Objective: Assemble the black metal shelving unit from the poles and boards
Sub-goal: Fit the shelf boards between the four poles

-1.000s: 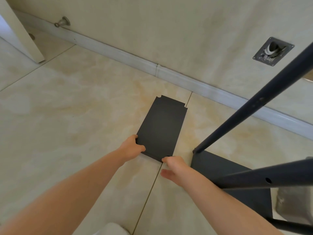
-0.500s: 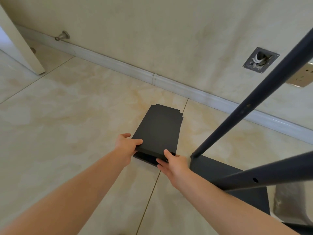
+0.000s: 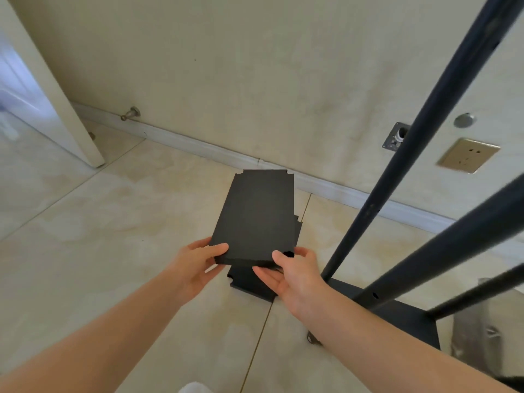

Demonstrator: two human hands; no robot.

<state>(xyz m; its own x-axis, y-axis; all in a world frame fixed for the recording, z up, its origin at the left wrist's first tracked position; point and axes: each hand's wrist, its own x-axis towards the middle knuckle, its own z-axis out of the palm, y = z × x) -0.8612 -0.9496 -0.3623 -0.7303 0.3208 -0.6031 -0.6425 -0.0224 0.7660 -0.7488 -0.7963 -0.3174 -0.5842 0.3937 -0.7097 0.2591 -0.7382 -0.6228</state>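
Observation:
I hold a black metal shelf board (image 3: 256,217) up off the floor by its near edge. My left hand (image 3: 195,260) grips its near left corner, thumb on top. My right hand (image 3: 289,272) grips the near right corner, fingers underneath. A second black board (image 3: 249,283) lies flat on the tiles right below it, mostly hidden. At right stands the partly built unit: a black base board (image 3: 408,319) with a long black pole (image 3: 419,137) and two more poles (image 3: 453,245) rising from it.
A beige wall with a white baseboard (image 3: 340,191) runs behind the boards. On the wall are a metal bracket (image 3: 395,136) and a gold socket plate (image 3: 467,156). A door edge (image 3: 51,89) and a doorstop (image 3: 130,113) are at left.
Both hands went from touching the near edge of the board on the floor to gripping it and lifting it; a second board underneath came into sight.

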